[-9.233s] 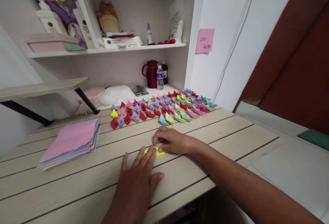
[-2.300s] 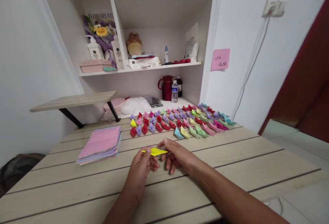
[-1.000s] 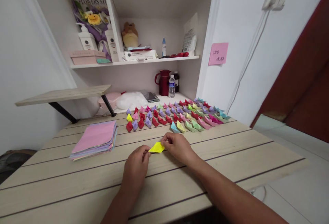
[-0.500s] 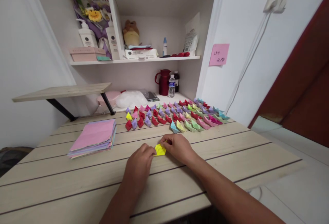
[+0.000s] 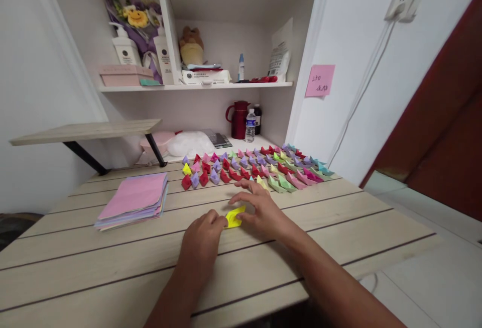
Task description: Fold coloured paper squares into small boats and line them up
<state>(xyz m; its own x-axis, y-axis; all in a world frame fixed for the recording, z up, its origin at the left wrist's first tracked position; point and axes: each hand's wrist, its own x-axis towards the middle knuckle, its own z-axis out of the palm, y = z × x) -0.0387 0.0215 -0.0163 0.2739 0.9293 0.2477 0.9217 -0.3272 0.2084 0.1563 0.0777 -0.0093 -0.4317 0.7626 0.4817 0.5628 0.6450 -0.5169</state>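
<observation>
A small folded piece of yellow paper (image 5: 234, 217) lies just above the wooden table, between my two hands. My left hand (image 5: 202, 232) is closed, its thumb and fingers pinching the paper's left end. On the other side my right hand (image 5: 259, 207) is open, with fingers spread above the paper. Its thumb is at the paper's right edge; whether it touches cannot be made out. Beyond my hands stand several rows of folded paper boats (image 5: 244, 173) in red, purple, pink, green and blue. My right fingers partly hide the nearest blue boat.
A stack of coloured paper sheets (image 5: 133, 197) lies on the table at the left. Behind it stands a small raised wooden shelf (image 5: 90, 132) on black legs. At the back are a dark red jug (image 5: 239, 121), a water bottle (image 5: 250, 126) and a white plastic bag (image 5: 191, 144).
My right hand has let go of the yellow paper, its fingers lifting and spreading apart. My left hand keeps its pinch. The view has shifted slightly.
</observation>
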